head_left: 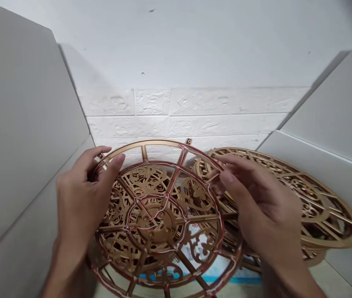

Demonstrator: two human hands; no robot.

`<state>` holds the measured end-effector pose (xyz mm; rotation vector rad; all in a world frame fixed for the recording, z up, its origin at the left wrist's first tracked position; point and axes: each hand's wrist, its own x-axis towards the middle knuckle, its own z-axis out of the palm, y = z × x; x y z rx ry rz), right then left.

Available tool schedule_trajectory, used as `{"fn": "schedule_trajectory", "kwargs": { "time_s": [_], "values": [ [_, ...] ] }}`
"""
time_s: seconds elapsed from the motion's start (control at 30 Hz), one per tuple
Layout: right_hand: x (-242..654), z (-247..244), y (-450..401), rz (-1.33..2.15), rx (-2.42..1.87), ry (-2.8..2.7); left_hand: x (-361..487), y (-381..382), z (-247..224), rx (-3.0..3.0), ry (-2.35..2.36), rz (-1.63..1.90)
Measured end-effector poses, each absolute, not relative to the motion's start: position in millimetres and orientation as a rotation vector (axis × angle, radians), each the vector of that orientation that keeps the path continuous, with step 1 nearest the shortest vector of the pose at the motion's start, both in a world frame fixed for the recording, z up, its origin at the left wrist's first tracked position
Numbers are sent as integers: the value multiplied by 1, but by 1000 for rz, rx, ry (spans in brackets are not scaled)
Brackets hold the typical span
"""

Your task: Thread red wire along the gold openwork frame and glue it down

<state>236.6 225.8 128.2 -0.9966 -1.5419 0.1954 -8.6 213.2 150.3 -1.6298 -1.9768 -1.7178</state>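
Note:
A round gold wheel-shaped frame [167, 223] is held up tilted in front of me. It has concentric rings, spokes and a solid disc at its hub, with red and whitish wires running along the rings and some spokes. My left hand [81, 196] pinches its upper left rim, thumb on the near side and fingers curled behind. On the opposite side, my right hand [262, 211] grips the upper right rim between thumb and fingers. Through the frame's gaps, gold filigree pieces [146, 176] show in a heap beyond it.
A stack of large round gold lattice frames [340, 229] leans at the right, partly behind my right hand. Beneath lies a blue and white sheet or packet [222, 278]. Pale panels stand at left [23, 124] and right [334, 111], with a white brick-patterned wall [207, 101] behind.

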Motion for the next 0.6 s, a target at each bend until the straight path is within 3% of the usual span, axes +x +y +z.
{"fn": "schedule_trajectory", "kwargs": {
  "time_s": [0.2, 0.6],
  "values": [
    [238, 137, 210, -182, -932, -1782, -6, 206, 150, -1616, -1893, -1606],
    [235, 129, 226, 301, -1012, -1757, 14, 208, 146, -1829, -1800, -1475]
  ]
}}
